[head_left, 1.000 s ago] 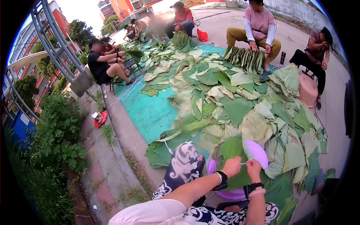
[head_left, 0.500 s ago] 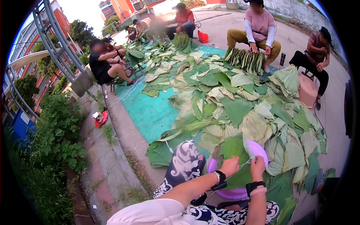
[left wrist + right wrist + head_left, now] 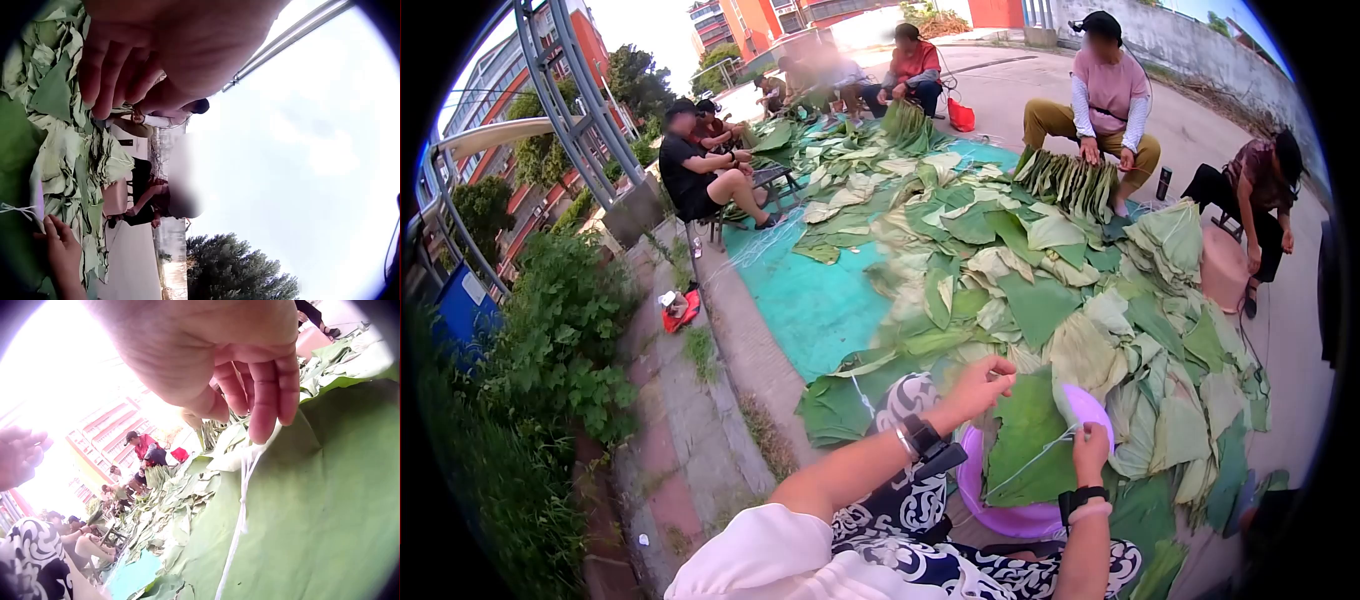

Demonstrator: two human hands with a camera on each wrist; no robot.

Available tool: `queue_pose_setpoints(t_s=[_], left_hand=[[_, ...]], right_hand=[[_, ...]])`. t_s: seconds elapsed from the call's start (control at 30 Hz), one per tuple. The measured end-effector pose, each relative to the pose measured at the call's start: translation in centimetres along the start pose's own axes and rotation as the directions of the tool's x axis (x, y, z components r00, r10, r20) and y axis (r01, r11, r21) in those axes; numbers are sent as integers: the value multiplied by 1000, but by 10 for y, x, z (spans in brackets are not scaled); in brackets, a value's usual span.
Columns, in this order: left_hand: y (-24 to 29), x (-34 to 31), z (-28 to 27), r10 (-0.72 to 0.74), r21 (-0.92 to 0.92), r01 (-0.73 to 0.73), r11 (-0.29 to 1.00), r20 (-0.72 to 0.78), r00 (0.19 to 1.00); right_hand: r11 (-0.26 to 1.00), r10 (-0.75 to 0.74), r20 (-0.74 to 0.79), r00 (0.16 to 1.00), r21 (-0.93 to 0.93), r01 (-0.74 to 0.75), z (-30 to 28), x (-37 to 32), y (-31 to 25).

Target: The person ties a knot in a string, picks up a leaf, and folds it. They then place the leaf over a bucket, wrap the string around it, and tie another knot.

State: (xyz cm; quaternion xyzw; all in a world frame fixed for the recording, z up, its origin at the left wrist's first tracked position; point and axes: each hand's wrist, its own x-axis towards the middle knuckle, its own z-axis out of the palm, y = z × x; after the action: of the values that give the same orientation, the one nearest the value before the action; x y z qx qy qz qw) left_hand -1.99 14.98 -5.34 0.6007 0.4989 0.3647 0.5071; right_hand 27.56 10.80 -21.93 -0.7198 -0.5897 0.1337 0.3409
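Note:
A bundle of large green lotus leaves (image 3: 1030, 455) lies over a lilac basin (image 3: 971, 478) between the person's knees. White string (image 3: 1032, 460) runs across the top leaf, with a knot and loose tails showing in the right wrist view. My left hand (image 3: 980, 388) is raised over the far left side of the bundle, fingers loosely bent and holding nothing. Close over the right side hovers my right hand (image 3: 1090, 455). Its relaxed fingertips are right at the string's tails, and the thumb stands apart from the fingers in the right wrist view.
A wide heap of leaves (image 3: 1040, 300) covers a teal sheet (image 3: 810, 310) ahead. Several people sit around it, one behind an upright row of leaves (image 3: 1065, 185). A pink tub (image 3: 1224, 268) stands at right. Paving and bushes (image 3: 565, 340) lie left.
The left hand has let go of the string and moved up and away to the left. The right hand stays near the string, which now lies across the leaf. The head view has shifted slightly.

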Motion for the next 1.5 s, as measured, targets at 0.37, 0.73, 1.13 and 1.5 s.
queue_pose_setpoints(t_s=[0.37,0.73,1.13,1.5], left_hand=[[-30,-53,-104,11,-761,353,544,427,904],[-40,-45,-105,199,-796,384,468,519,832],[-42,-52,-120,229,-803,394,447,529,817],[-36,-49,-118,179,-780,428,456,552,815]], right_hand=[[959,61,92,994,271,-84,8,6,23],[869,151,186,971,443,-220,-132,44,-24],[949,-228,245,942,-159,271,-184,-82,-86],[898,-92,308,947,-384,213,-239,-97,-142]])
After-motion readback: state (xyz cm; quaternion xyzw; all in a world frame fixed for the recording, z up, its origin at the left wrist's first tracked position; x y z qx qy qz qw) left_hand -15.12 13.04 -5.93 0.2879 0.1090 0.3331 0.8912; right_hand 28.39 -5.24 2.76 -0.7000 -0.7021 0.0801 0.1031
